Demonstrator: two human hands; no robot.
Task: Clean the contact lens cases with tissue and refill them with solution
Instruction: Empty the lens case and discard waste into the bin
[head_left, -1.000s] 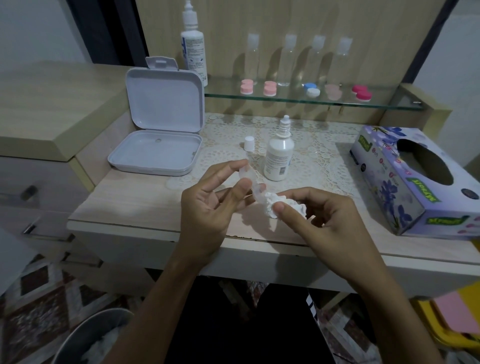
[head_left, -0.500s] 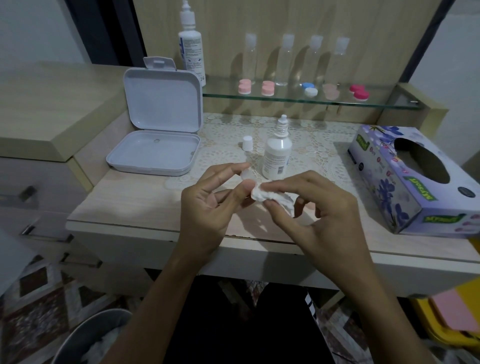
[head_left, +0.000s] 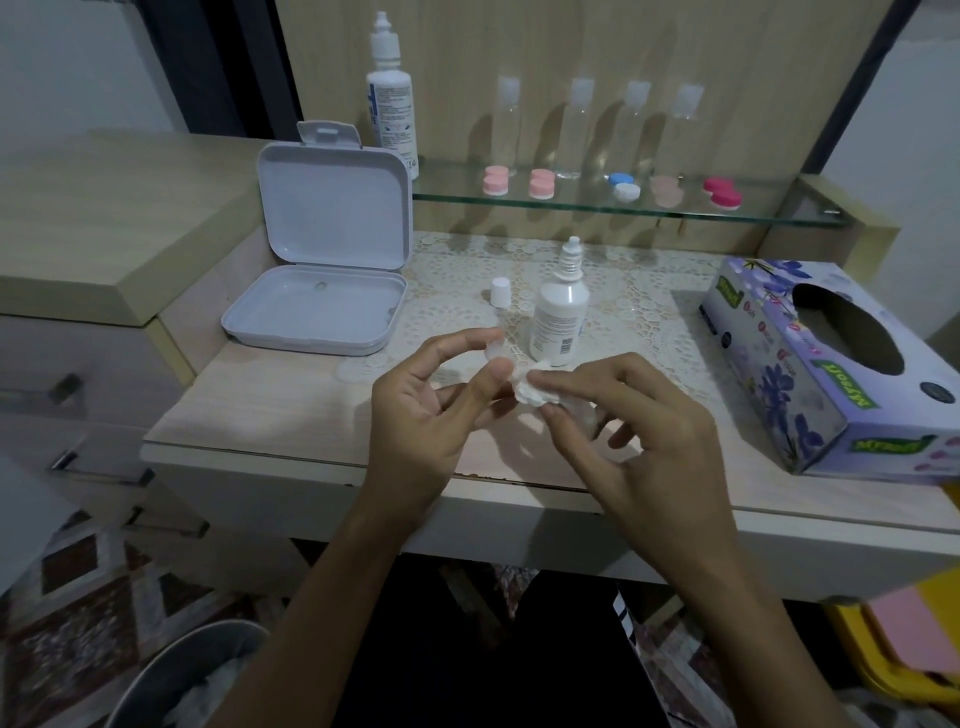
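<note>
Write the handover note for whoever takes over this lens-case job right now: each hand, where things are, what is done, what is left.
Left hand pinches a clear lens case.
Right hand pinches a crumpled tissue against it.
Small solution bottle stands uncapped on the table, its cap beside it; tissue box to the right.
Done: wiping is under way.
Left: finish wiping, refill with solution. Five coloured cases sit on the glass shelf; their state is unclear.

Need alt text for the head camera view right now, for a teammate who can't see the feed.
Over a desk edge, the left hand holds a small clear lens case while the right hand pinches a wad of tissue against it. Behind stand an uncapped solution bottle, its cap, an open white box and a tissue box.
</note>
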